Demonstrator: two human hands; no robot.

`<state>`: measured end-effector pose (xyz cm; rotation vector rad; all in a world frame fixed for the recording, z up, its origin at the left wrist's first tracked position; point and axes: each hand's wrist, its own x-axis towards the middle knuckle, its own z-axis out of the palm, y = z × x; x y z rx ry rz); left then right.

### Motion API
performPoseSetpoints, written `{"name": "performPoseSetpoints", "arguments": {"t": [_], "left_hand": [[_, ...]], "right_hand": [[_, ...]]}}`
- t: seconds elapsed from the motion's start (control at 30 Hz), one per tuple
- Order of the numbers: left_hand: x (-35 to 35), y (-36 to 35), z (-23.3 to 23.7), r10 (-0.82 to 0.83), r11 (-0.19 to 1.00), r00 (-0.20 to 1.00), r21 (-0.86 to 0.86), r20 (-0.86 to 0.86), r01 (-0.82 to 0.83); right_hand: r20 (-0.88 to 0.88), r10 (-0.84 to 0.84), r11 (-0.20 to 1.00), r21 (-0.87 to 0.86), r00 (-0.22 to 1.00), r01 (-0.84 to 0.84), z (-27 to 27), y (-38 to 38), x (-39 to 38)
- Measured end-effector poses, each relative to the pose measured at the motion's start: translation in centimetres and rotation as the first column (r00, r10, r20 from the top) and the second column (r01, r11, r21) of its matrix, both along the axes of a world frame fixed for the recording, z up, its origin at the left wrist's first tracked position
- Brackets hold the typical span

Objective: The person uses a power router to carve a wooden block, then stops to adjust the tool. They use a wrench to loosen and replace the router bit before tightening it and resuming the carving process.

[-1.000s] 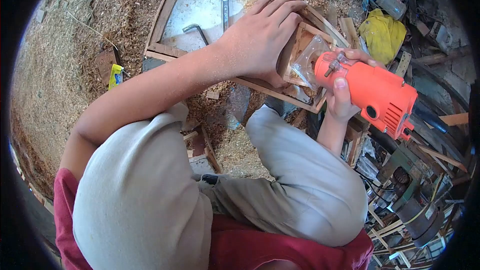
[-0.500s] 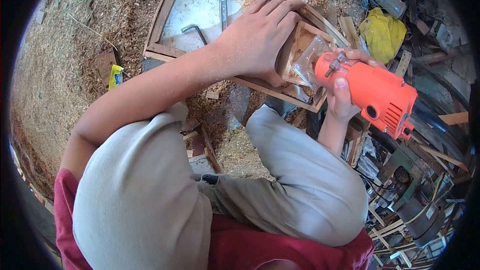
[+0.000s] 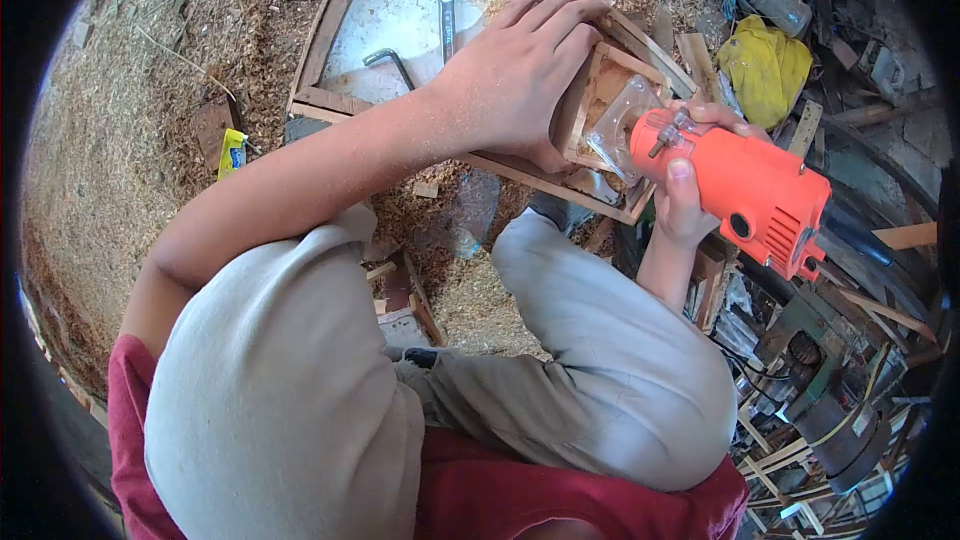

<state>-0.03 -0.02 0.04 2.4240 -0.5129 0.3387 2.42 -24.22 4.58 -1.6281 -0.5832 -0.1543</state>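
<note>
My right hand point(image 3: 690, 170) is wrapped round the orange body of a trim router point(image 3: 760, 195). The router lies tilted on its side, its clear plastic base point(image 3: 622, 130) against the open side of a small wooden box point(image 3: 598, 75). Its bit is hidden from here. Spanning the box's left side, my left hand point(image 3: 530, 70) grips it, fingers reaching over the far end and thumb at the near end. The box sits inside a larger wood-rimmed tray point(image 3: 335, 20). An open-end wrench point(image 3: 446, 20) and a hex key point(image 3: 392, 64) lie on the tray's white bottom, left of my hand.
Sawdust and shavings cover the ground point(image 3: 130, 130). A yellow cloth point(image 3: 765, 65) and scrap wood lie to the right. Farther down that side are a machine with a motor point(image 3: 835, 430) and thin wood strips. My bent knees point(image 3: 620, 340) frame the near side.
The rear of the router has shifted slightly left and down, and its clear base has turned a little against the box. My left hand stays in place.
</note>
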Motion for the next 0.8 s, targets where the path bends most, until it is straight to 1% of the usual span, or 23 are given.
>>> {"name": "performPoseSetpoints", "arguments": {"t": [0.07, 0.1, 0.27, 0.47, 0.57, 0.67, 0.8], "left_hand": [[0.0, 0.0, 0.1, -0.002, 1.000, 1.000, -0.014, -0.004, 0.002], [0.0, 0.0, 0.1, -0.002, 1.000, 1.000, -0.010, 0.000, 0.002], [-0.1, 0.1, -0.1, -0.002, 1.000, 1.000, 0.027, 0.003, 0.002], [-0.2, 0.0, 0.1, 0.000, 0.999, 1.000, -0.034, 0.016, 0.000], [-0.2, 0.0, 0.0, 0.003, 1.000, 1.000, 0.019, 0.022, -0.004], [-0.3, 0.1, 0.2, -0.006, 1.000, 1.000, 0.015, 0.010, 0.006], [-0.4, 0.2, 0.0, -0.008, 1.000, 1.000, 0.015, 0.018, 0.007]], "right_hand": [[0.014, 0.003, 0.998, -0.064, 1.000, -0.002, -0.1, -0.8, 0.1], [0.018, 0.002, 0.998, -0.063, 1.000, -0.001, -0.1, -0.8, 0.0], [0.014, 0.016, 0.999, -0.045, 1.000, -0.016, 0.0, -0.8, 0.0], [0.032, 0.010, 1.000, 0.015, 0.999, -0.010, 0.2, -0.3, -0.3], [0.028, 0.015, 1.000, 0.010, 0.999, -0.015, 0.3, -0.2, -0.5], [0.031, 0.013, 0.998, 0.056, 0.999, -0.015, 0.3, -0.1, -0.4], [0.030, -0.058, 0.986, 0.155, 0.998, 0.053, 1.5, -0.4, -0.1]]}}
